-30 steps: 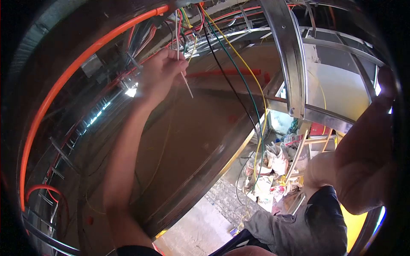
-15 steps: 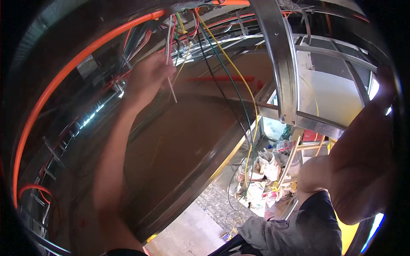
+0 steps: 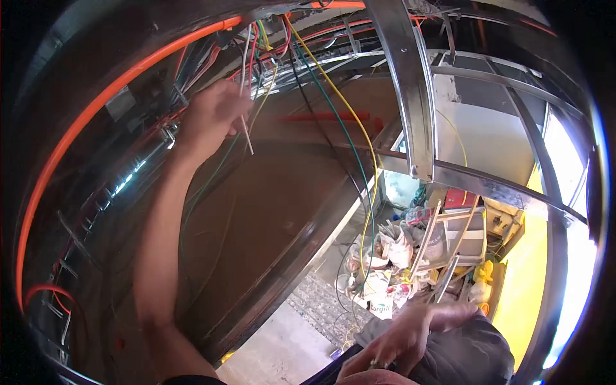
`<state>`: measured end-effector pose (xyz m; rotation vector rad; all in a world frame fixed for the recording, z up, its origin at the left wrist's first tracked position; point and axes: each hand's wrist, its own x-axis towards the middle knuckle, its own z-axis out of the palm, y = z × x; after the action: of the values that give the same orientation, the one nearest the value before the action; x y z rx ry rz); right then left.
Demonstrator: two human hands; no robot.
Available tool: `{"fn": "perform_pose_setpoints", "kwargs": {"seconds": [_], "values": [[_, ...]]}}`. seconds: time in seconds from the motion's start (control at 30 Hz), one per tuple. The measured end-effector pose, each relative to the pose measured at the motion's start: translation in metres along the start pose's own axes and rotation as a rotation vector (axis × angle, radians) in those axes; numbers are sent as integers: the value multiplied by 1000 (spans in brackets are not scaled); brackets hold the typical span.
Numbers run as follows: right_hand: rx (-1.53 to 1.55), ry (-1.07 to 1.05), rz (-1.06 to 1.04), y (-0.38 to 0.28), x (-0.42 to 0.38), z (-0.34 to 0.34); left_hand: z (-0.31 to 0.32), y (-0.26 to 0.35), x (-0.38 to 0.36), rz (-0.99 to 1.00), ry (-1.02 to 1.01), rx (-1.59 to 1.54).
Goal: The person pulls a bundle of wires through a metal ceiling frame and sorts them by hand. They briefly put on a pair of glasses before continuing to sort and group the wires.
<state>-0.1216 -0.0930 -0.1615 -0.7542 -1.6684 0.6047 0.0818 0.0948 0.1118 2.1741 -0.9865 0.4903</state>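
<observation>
Orange conduit [image 3: 83,128] is seen curving up the far left of the ceiling framing. Just right of it, the left hand [image 3: 208,119] is raised, its fingers pinched around a white wire [image 3: 244,90] that hangs from the wire bundle [image 3: 269,38] overhead. Yellow wire [image 3: 366,154] and green wire [image 3: 350,147] are draped down beside a metal stud [image 3: 410,90]. Near right, the right hand [image 3: 401,340] is held low with fingers spread, gripping nothing, above a grey trouser leg [image 3: 468,353].

A single head-worn fisheye camera is looking steeply upward into the ceiling framing, sitting close to the raised left hand [image 3: 208,119], while its lower edge is taking in the floor [image 3: 289,346] far below.
</observation>
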Motion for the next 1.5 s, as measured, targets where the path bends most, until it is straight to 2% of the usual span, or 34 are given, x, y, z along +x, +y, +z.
{"fn": "perform_pose_setpoints", "kwargs": {"seconds": [0.27, 0.47, 0.53, 0.57, 0.63, 0.73, 0.77, 0.83, 0.87, 0.93, 1.0, 1.03, 1.1, 1.17, 1.23, 1.3, 1.43, 1.5], "values": [[78, -57, 89, 17, -4, -8, 0, 1, -3, -14, -37, -31], [7, -34, 87, 7, -11, -15, 4, -11, -2, 41, -42, -78], [-87, 55, 23, -16, -14, -20, 9, -12, -4, 0, -21, -127], [-207, 221, -8, -45, -5, -17, 12, -11, -6, -21, -9, -136], [-189, 288, -128, -58, -13, -23, 15, -8, -9, -4, -15, -152], [-149, 813, -357, -79, -2, -9, 19, 4, -22, 2, 82, -95], [-254, 840, -460, -83, 3, -18, 22, 7, -25, 7, 86, -97], [-548, 880, -639, -93, 10, -33, 28, 16, -31, 278, 212, 201], [-493, 931, -659, -102, 11, -35, 30, 34, -41, 288, 164, 184], [-406, 1012, -680, -120, 13, -38, 33, 61, -55, 271, -119, 79], [-593, 1112, -722, -124, 14, -44, 50, 77, -68, 361, -311, -388], [-701, 1145, -750, -124, 19, -47, 51, 83, -71, 363, -314, -387], [-695, 1156, -791, -123, 27, -50, 54, 95, -76, 572, -449, -219], [-687, 1164, -835, -121, 31, -52, 60, 98, -79, 530, -417, -210], [-696, 1081, -843, -120, 31, -57, 64, 92, -77, 632, -357, -80], [-721, 1056, -859, -116, 28, -61, 63, 88, -77, 616, -346, -76], [-805, 1179, -773, -121, 24, -59, 51, 96, -79, 572, -244, -80], [-772, 1282, -558, -123, 17, -54, 36, 105, -76, 593, -217, -47]]}}
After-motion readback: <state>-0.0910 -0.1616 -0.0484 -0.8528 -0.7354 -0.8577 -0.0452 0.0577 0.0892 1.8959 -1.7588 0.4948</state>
